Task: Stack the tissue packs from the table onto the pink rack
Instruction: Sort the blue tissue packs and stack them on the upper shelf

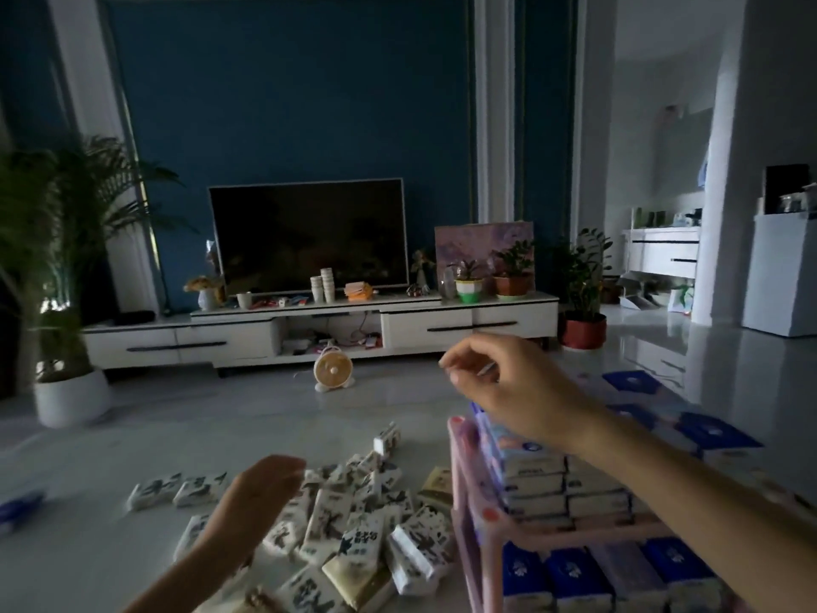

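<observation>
Above the pink rack [462, 475], right hand [513, 387] empty; left hand [256, 493] over tissue packs [353, 524]

The one camera sits on my head and faces forward across the room toward the television [309, 238] on the far blue wall, tilted only a little downward. My desk [110, 457] fills the lower part of the wide view, close beneath me. My left hand [261, 488] and right hand [508, 387] come in from the bottom edge, very near the lens.
</observation>
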